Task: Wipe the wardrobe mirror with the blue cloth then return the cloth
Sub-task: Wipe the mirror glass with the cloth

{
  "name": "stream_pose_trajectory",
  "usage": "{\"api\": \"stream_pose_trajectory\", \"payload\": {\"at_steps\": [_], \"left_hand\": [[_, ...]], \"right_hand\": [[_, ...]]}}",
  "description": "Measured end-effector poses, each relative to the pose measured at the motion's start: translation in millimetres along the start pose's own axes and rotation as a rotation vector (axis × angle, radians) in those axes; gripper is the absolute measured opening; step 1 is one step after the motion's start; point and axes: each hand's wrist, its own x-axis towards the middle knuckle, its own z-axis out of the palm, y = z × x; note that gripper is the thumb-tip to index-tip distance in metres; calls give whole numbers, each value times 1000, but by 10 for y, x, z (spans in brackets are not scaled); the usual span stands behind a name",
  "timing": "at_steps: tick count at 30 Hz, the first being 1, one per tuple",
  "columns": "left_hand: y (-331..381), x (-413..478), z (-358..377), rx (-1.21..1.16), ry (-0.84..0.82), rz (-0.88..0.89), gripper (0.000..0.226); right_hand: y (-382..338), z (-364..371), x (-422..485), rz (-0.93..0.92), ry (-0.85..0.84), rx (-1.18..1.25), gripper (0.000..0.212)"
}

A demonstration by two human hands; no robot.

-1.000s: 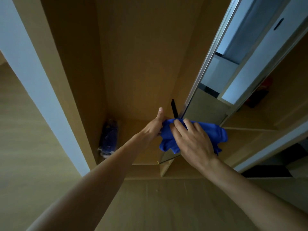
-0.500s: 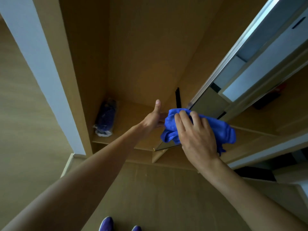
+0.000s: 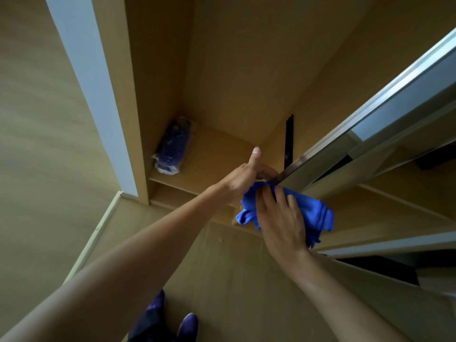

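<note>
Our right hand (image 3: pixel 281 218) presses flat, fingers spread, on the blue cloth (image 3: pixel 318 213) at the low end of the wardrobe mirror (image 3: pixel 320 166) — cloth bunched, trailing right. Our left hand (image 3: pixel 249 174) grips the mirror's edge, thumb up. Mirror's long axis climbs up-right from our grip, so we judge strokes follow it.

Home bedroom; mirrored wardrobe (image 3: pixel 246 70), wooden floor (image 3: pixel 222 280)

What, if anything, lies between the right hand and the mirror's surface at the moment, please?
The blue cloth lies there: in the head view, the right hand presses it flat against the low end of the mirror.
</note>
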Motion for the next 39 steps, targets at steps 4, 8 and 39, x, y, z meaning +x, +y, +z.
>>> {"api": "stream_pose_trajectory", "payload": {"at_steps": [4,8,39], "left_hand": [[-85,-46,9,-68,20,-3,81],[-216,-66,25,-98,36,-7,77],[-849,73,162,-45,260,25,70]], "right_hand": [[-112,182,51,1,-5,44,43],[-218,367,79,-33,-25,66,40],[-667,1394,244,-122,65,205,49]]}}
